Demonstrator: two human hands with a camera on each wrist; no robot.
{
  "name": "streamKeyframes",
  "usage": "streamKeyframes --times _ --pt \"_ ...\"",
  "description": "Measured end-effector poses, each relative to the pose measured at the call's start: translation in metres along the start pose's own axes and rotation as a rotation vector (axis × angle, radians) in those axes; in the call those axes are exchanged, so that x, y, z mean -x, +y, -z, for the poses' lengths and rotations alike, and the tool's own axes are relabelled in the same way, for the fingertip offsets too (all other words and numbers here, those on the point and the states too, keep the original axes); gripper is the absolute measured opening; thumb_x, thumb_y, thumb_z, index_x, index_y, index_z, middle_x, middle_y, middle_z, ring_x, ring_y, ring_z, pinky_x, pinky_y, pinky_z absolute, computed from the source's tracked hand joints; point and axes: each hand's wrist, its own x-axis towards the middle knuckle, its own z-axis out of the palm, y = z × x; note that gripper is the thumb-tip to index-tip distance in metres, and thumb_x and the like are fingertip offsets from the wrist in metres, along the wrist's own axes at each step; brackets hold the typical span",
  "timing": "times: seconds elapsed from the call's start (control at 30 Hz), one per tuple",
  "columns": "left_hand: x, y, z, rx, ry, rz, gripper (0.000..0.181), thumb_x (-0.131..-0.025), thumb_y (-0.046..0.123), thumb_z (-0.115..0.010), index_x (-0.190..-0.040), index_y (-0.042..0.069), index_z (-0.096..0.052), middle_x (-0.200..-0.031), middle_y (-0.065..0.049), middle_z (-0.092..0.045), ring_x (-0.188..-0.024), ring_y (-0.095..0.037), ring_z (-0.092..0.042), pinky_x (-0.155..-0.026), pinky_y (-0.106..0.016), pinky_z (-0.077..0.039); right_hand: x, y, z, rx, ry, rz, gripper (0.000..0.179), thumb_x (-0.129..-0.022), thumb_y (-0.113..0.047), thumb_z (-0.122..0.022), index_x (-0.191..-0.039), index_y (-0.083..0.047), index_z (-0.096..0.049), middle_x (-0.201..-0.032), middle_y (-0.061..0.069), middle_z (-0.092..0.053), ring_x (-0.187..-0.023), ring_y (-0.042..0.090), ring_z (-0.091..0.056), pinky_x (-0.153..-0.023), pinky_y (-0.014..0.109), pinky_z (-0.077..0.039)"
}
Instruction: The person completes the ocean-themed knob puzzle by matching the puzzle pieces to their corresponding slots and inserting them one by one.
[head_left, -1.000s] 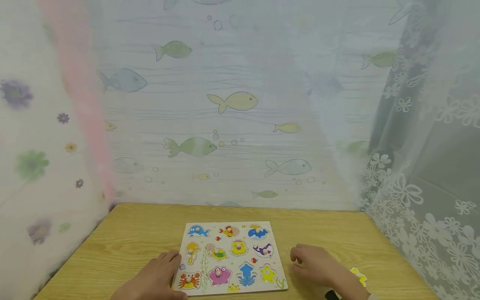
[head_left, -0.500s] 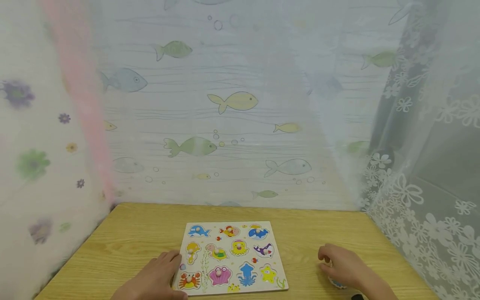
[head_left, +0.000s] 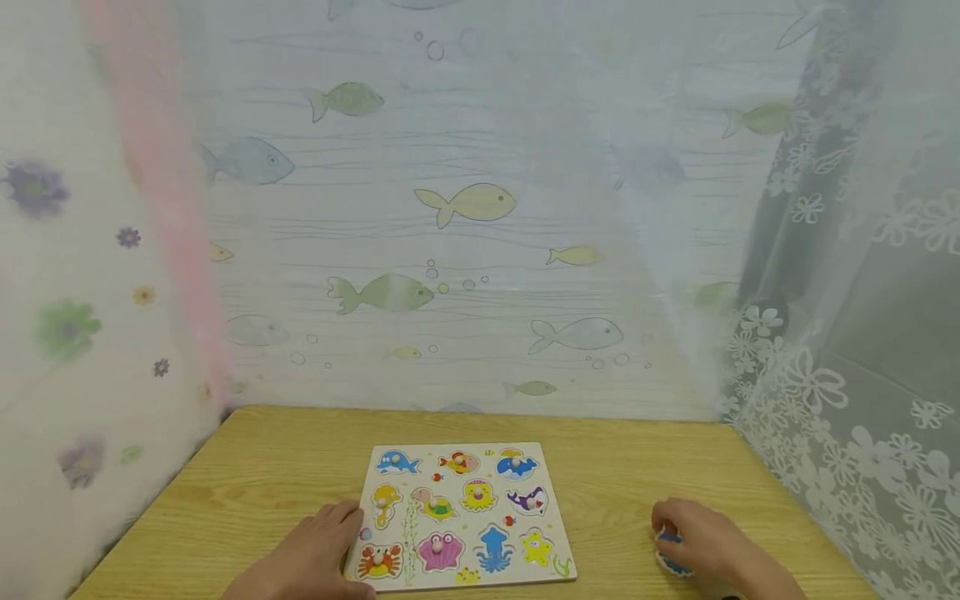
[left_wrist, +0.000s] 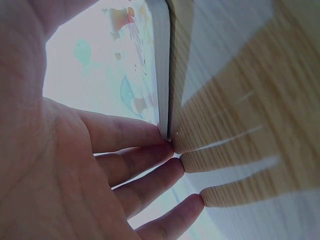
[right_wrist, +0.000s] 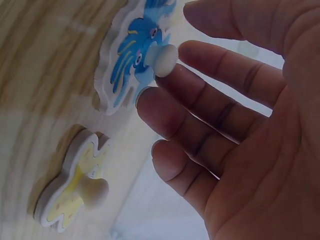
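Note:
A wooden knob puzzle board (head_left: 552,529) with sea-animal pieces lies on the table. My left hand (head_left: 307,554) rests at its left edge, fingers extended; in the left wrist view the fingertips (left_wrist: 162,147) touch the table beside the board's side. Off to the right, my right hand (head_left: 701,542) hovers over a blue squid piece (head_left: 673,557). In the right wrist view the white knob (right_wrist: 165,60) of that piece is close to the fingertips, with the thumb apart from it. Close by lies a yellow star piece (right_wrist: 75,185), hidden under the hand in the head view.
The squid slot (head_left: 493,550) and star slot (head_left: 536,547) show printed pictures without knobs. A wooden table (head_left: 615,454) carries everything. Behind it hangs a fish-patterned curtain (head_left: 465,333), with a lace curtain (head_left: 817,417) on the right.
My right hand has moved right, from beside the board to over the squid piece, its fingers now around the knob's side. The left hand and board have stayed put.

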Motion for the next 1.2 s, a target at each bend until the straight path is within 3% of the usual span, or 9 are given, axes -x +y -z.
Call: streamKeyframes --times 0.23,0.4,0.6,0.97,1.2 --pt "-0.0003 -0.0004 -0.0010 -0.023 0.007 -0.001 0.108 -0.065 0.077 -0.066 -0.129 -0.008 -0.050 -0.130 -0.017 -0.049 -0.114 -0.035 -0.047 -0.087 -0.059 -0.041 0.0000 0.0027 -0.0033 -0.009 -0.005 0.025 0.007 -0.088 -0.024 -0.068 -0.092 -0.019 -0.064 -0.083 -0.012 -0.055 -0.070 0.001 -0.048 -0.058 0.028 -0.043" --pt "-0.0006 0.0006 -0.0004 -0.024 0.003 0.000 0.108 -0.065 0.077 -0.066 -0.129 -0.008 -0.050 -0.129 -0.016 -0.048 -0.114 -0.034 -0.046 -0.087 -0.059 -0.041 0.0029 0.0029 -0.0025 0.021 0.004 -0.009 0.009 -0.086 -0.026 -0.070 -0.088 -0.021 -0.064 -0.083 -0.012 -0.056 -0.070 0.002 -0.049 -0.059 0.028 -0.044" --pt "0.0003 0.0002 0.0005 -0.001 0.003 -0.005 0.107 -0.066 0.075 -0.067 -0.130 -0.009 -0.048 -0.131 -0.018 -0.047 -0.116 -0.036 -0.046 -0.087 -0.060 -0.040 0.0029 0.0057 -0.0010 0.008 -0.023 -0.025 0.005 -0.084 -0.015 -0.067 -0.087 -0.016 -0.063 -0.080 -0.008 -0.055 -0.067 0.004 -0.046 -0.058 0.029 -0.042" --pt "0.0010 0.0012 0.0005 -0.003 0.013 -0.011 0.107 -0.066 0.075 -0.067 -0.130 -0.009 -0.049 -0.131 -0.017 -0.048 -0.115 -0.036 -0.046 -0.086 -0.060 -0.040 0.0041 0.0072 -0.0006 0.016 -0.028 -0.013 0.003 -0.084 -0.012 -0.065 -0.086 -0.012 -0.063 -0.077 -0.010 -0.053 -0.064 0.004 -0.044 -0.056 0.029 -0.040" --pt "0.0011 0.0019 0.0007 -0.008 0.019 -0.013 0.106 -0.066 0.075 -0.067 -0.129 -0.008 -0.049 -0.130 -0.016 -0.048 -0.113 -0.035 -0.047 -0.085 -0.059 -0.041 0.0023 -0.0005 -0.0005 0.029 0.013 0.026 0.014 -0.083 -0.008 -0.064 -0.084 -0.021 -0.062 -0.076 -0.013 -0.052 -0.064 0.003 -0.043 -0.056 0.028 -0.040"
